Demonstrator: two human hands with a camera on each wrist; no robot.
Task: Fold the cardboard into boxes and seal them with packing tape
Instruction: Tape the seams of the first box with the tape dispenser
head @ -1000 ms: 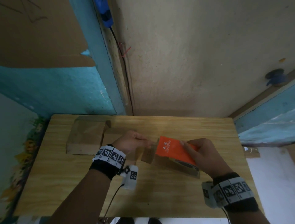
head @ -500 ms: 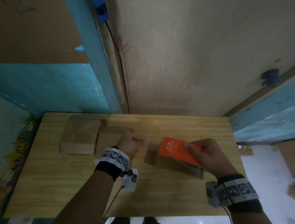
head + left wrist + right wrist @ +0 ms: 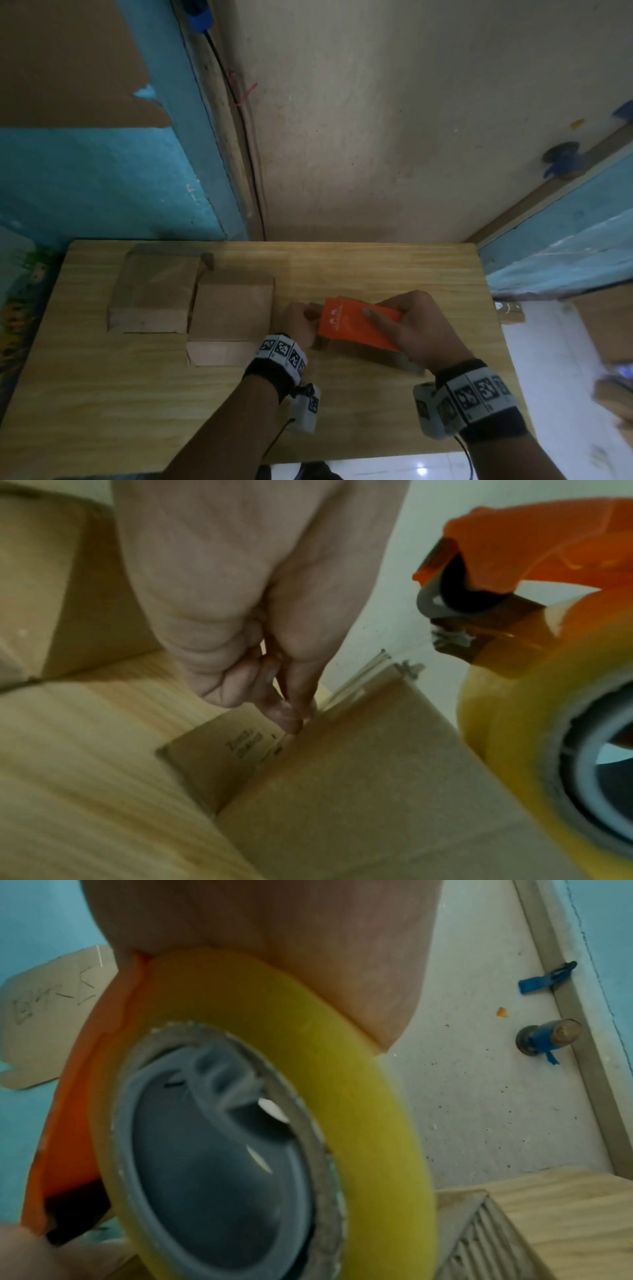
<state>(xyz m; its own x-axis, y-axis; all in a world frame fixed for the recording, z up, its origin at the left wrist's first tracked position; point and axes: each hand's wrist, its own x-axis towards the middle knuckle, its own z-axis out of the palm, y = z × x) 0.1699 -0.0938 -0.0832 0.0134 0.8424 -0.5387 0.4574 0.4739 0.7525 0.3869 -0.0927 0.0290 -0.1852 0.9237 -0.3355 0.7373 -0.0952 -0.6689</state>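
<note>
Matt cardboard box [image 3: 359,791], wood-grain table [image 3: 376,270]

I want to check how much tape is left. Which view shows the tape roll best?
The right wrist view: the tape roll fills it, yellow side and grey hub facing the camera. The left wrist view shows part of it at the right edge. In the head view the orange dispenser and right hand hide it.

wooden table [image 3: 102,394] | black cable [image 3: 246,137] on wall | blue clip [image 3: 544,978] | blue knob [image 3: 548,1038]
</note>
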